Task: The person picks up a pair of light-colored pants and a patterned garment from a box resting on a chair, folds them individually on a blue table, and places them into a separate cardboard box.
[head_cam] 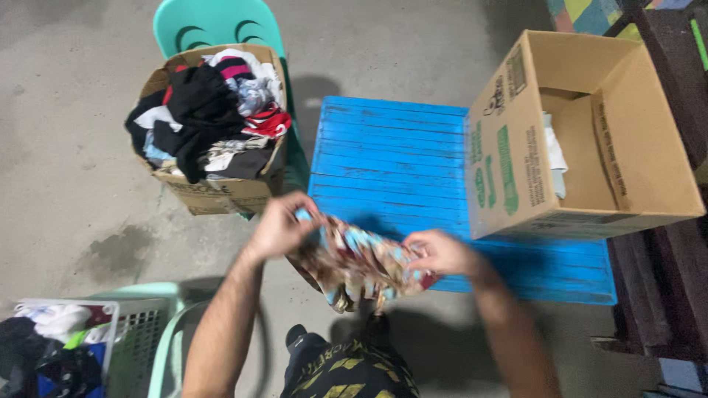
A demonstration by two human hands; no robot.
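Head view: I see the left hand [279, 225] and right hand [441, 253] each closed on one end of a crumpled floral brown-and-blue cloth [359, 264], stretched between their fingers above the blue wooden table's [398, 158] near edge.

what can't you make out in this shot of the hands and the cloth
Head view, the only one:
- The patterned cloth is motion-blurred; what kind of garment it is can't be told.
- Left hand and right hand are blurred, so the exact grip of the fingers is unclear.
- The open box hides most of its contents behind its wall; only a pale cloth edge shows.
- The basket is cut off by the bottom-left edge.
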